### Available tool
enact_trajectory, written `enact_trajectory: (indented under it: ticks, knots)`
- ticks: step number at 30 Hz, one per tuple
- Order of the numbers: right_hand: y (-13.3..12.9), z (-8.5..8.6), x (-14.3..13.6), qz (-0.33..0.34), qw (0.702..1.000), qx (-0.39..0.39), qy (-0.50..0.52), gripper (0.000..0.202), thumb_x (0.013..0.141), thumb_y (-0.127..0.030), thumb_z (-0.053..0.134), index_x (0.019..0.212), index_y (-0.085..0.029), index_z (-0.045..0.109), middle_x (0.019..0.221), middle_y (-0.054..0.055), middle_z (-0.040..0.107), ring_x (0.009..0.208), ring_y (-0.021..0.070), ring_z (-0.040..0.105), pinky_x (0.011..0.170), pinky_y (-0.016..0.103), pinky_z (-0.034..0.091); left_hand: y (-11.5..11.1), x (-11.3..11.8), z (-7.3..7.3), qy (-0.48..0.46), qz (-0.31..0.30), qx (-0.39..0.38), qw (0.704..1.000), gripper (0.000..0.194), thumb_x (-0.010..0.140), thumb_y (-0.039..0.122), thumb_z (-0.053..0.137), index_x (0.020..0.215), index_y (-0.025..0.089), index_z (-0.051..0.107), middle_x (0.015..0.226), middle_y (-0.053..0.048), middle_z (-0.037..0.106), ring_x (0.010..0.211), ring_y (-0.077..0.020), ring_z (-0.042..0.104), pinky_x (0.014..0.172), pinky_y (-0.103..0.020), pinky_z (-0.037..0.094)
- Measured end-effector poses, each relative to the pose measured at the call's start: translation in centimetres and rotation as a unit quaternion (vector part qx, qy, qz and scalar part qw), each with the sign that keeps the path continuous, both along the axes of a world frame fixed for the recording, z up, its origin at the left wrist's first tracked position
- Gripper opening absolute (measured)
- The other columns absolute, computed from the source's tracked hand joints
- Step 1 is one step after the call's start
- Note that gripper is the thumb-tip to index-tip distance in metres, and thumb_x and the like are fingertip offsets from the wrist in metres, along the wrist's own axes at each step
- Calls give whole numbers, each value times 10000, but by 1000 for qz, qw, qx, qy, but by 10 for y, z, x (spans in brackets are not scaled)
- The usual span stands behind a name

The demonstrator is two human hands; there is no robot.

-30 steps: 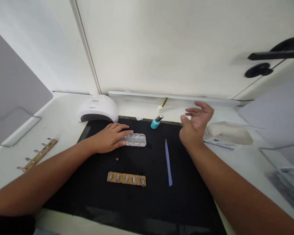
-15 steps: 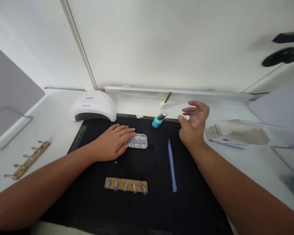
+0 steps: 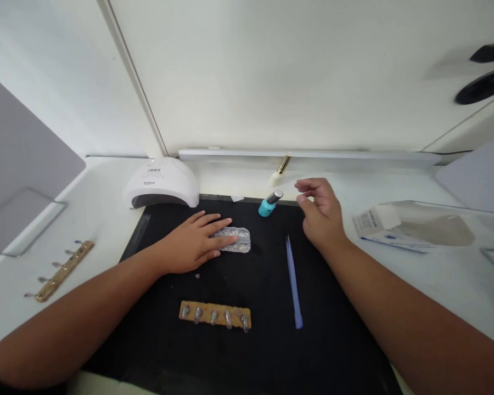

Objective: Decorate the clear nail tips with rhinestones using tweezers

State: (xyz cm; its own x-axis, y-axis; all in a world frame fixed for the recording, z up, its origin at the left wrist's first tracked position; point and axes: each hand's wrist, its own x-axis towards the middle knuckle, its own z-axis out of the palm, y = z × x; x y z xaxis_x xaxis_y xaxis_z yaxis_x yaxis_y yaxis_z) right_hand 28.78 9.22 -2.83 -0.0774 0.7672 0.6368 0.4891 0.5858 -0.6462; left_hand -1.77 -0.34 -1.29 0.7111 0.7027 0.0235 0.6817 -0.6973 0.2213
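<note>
My left hand (image 3: 195, 241) lies flat with fingers spread, its fingertips over a clear compartment case of small rhinestones (image 3: 241, 241). On the right my right hand (image 3: 321, 211) is raised beside the black mat, fingers loosely curled and apart, with nothing visible in it. The turquoise nail polish bottle (image 3: 267, 208) with a silver cap is nearest to it. Blue tweezers (image 3: 293, 285) lie on the mat below that hand. Toward the front, a wooden strip (image 3: 208, 314) carries several nail tips. One tiny stone (image 3: 197, 276) rests by my left wrist.
A white nail lamp (image 3: 162, 181) stands at the back left of the black mat (image 3: 267, 356). Another gold nail strip (image 3: 63, 271) lies on the left. At the back is a brush with a gold handle (image 3: 285, 164); an opened box (image 3: 411, 225) is on the right.
My left fingers have spread out further across the case. My right hand has turned, its fingers pointing more to the left. The whole view has shifted slightly.
</note>
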Motion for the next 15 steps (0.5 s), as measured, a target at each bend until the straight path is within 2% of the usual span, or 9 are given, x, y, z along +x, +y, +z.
enact_trajectory:
  ticks: [3, 8, 15]
  knots:
    - [3, -3, 4, 16, 999, -20, -28, 305, 959, -363, 572, 1177, -151, 592, 1150, 82, 633, 1009, 212, 634, 883, 431, 546, 5, -4, -5, -18, 11, 6, 1000, 458, 978, 305, 502, 1431, 352, 455, 1569, -39, 373, 1429, -290, 348, 1174, -548, 265]
    - [7, -2, 8, 49, 990, -41, -127, 329, 954, -343, 587, 1226, -158, 577, 1220, 95, 615, 1046, 222, 635, 883, 435, 561, 13, -7, -11, -51, 26, 27, 998, 480, 956, 300, 533, 1431, 295, 459, 1508, -72, 460, 1369, -291, 418, 1130, -534, 337]
    - [-2, 9, -3, 72, 945, -76, -309, 319, 953, -347, 588, 1212, -162, 587, 1226, 95, 613, 1052, 222, 630, 891, 437, 556, 9, -3, -14, -85, 28, 36, 995, 525, 935, 256, 547, 1446, 304, 434, 1458, -73, 511, 1313, -289, 459, 1101, -517, 370]
